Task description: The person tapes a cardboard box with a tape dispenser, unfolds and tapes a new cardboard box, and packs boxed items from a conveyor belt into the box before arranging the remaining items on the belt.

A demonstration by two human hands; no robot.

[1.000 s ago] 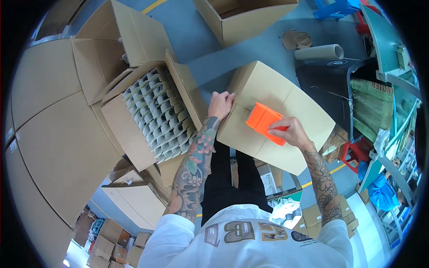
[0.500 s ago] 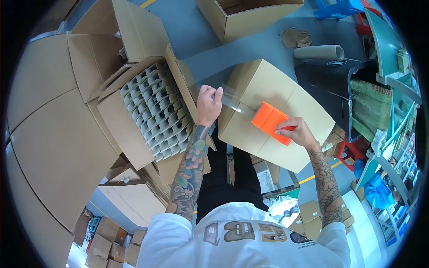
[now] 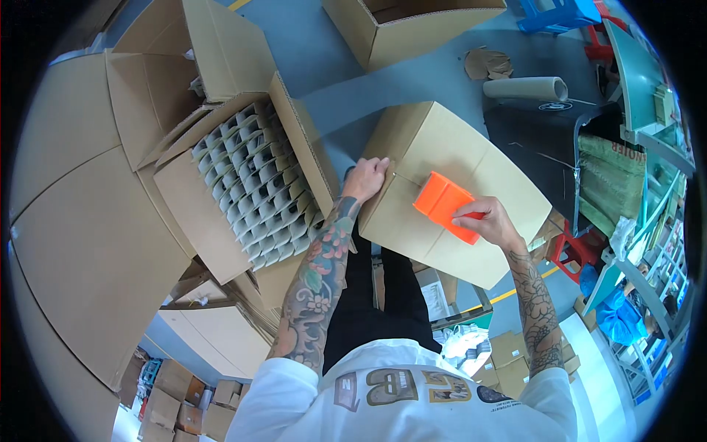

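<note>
A closed cardboard box stands in front of me with a seam across its top. My right hand grips an orange tape dispenser, which rests on the box top over the seam. Clear packing tape runs from the dispenser toward the box's left edge; it is hard to see. My left hand is at that edge with its fingers curled against the side face, where the tape's end appears to be under them.
Left of me an open carton holds grey cardboard dividers. Large cartons stand farther left. Another open box is ahead. To the right are a paper roll, a black sheet-like object and a red stool.
My left hand has moved right and slightly down, bringing the stretched tape from the air onto the box's left edge. The right hand and dispenser have barely moved.
</note>
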